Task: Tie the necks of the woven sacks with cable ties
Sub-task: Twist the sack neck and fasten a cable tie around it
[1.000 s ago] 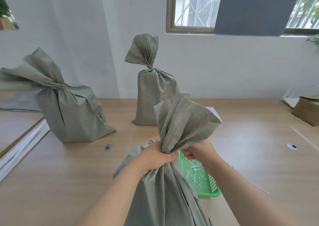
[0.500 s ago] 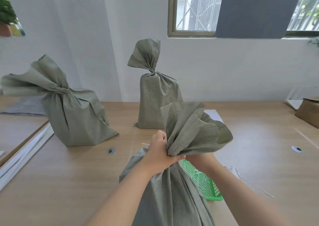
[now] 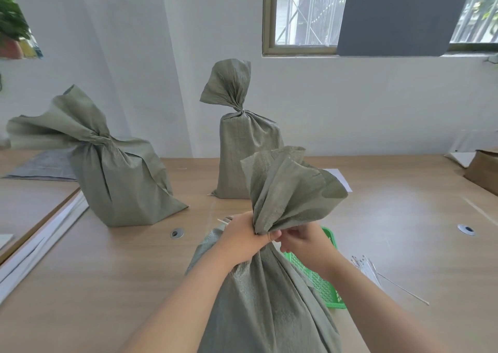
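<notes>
Woven sack nearest you [image 3: 269, 298] is the one in hand: it stands on the table [image 3: 107, 271] directly in front of you, full below and with its mouth fanned open above the gathered neck. Off to your left the second sack [image 3: 121, 180] sits with its neck cinched tight and its top flopped sideways. The third sack [image 3: 242, 158] stands upright at the back by the wall, pinched in the same way. Both look finished to me, though their ties are too small to make out. That would put you on the last of the three sacks in view.

Just behind the near sack, on your right, the green basket [image 3: 320, 285] holds the stock of ties. Your left hand [image 3: 242, 240] is clamped round the neck, keeping the gathers bunched. Your right hand [image 3: 304, 242] is close against it, fingers curled and pinching what I take to be a cable tie [image 3: 273, 245], a pale sliver showing between your hands. A thin pale tip [image 3: 222, 220] pokes out past your left knuckles, probably its other end. I cannot tell whether the tail is threaded yet, so judge the closing and pulling tight as not yet done. Loose ties [image 3: 369, 269] lie on the table beside the basket.
</notes>
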A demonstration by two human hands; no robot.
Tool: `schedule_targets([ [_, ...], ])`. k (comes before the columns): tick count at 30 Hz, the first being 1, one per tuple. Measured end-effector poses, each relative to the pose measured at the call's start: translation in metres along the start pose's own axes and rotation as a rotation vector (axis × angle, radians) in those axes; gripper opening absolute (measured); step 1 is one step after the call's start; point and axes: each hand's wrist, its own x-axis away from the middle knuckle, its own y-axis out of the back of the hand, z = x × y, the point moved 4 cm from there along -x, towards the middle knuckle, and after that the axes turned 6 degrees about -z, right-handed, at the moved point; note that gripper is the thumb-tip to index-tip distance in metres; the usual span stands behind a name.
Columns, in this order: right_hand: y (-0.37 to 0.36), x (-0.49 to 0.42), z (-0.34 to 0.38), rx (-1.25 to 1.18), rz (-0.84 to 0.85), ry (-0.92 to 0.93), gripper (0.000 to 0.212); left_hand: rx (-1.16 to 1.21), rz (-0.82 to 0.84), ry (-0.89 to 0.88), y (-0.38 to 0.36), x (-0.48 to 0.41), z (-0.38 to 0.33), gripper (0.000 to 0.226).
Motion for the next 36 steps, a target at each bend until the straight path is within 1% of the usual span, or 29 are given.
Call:
schedule_targets([
  [2,0.000,0.004,0.002,-0.001,0.020,-0.061,0.024,0.011,0.068,-0.042,-0.001,0.001,-0.004,0.036],
  [4,0.005,0.006,0.005,-0.007,0.027,-0.108,0.022,0.024,0.108,-0.077,0.000,0.003,-0.006,0.028],
  [5,0.006,0.008,0.007,-0.060,0.041,-0.114,0.020,0.021,0.127,-0.098,0.001,0.003,-0.007,0.027],
  [7,0.006,0.012,0.015,-0.187,0.085,-0.081,0.019,-0.040,0.177,-0.115,0.003,0.003,-0.008,0.029],
  [8,0.004,0.015,0.017,-0.203,0.098,-0.055,0.021,-0.089,0.197,-0.116,0.004,0.002,-0.007,0.027],
  [9,0.001,0.016,0.016,-0.198,0.093,-0.031,0.023,-0.143,0.212,-0.121,0.004,0.002,-0.007,0.024],
  [11,-0.005,0.015,0.014,-0.183,0.013,-0.010,0.025,-0.201,0.233,-0.123,0.005,0.002,-0.008,0.023],
  [13,-0.009,0.009,0.012,-0.147,-0.080,0.029,0.020,-0.218,0.234,-0.115,0.006,0.003,-0.010,0.031],
  [15,-0.010,0.006,0.015,-0.112,-0.109,0.087,0.016,-0.233,0.229,-0.123,0.010,0.003,-0.013,0.042],
  [18,-0.009,0.003,0.017,-0.090,-0.126,0.153,0.021,-0.259,0.246,-0.080,0.017,0.001,-0.014,0.051],
  [21,-0.007,0.000,0.017,-0.091,-0.121,0.127,0.025,-0.431,0.217,-0.064,0.025,0.000,-0.018,0.046],
  [24,-0.008,-0.001,0.015,-0.133,-0.100,0.101,0.038,-0.518,0.148,-0.040,0.031,0.005,-0.024,0.048],
  [25,-0.008,-0.002,0.014,-0.145,-0.092,0.093,0.039,-0.538,0.123,-0.029,0.033,0.006,-0.026,0.049],
  [27,-0.009,-0.003,0.012,-0.171,-0.076,0.064,0.029,-0.569,0.106,-0.002,0.034,0.008,-0.030,0.051],
  [29,-0.010,-0.003,0.006,-0.230,-0.051,0.005,0.010,-0.609,0.116,0.005,0.034,0.008,-0.033,0.051],
  [35,-0.012,0.003,-0.008,-0.256,0.012,-0.040,0.019,-0.761,0.102,0.055,0.035,0.002,-0.033,0.036],
  [36,-0.013,0.004,-0.010,-0.242,0.014,-0.040,0.018,-0.772,0.112,0.073,0.036,0.001,-0.033,0.037],
])
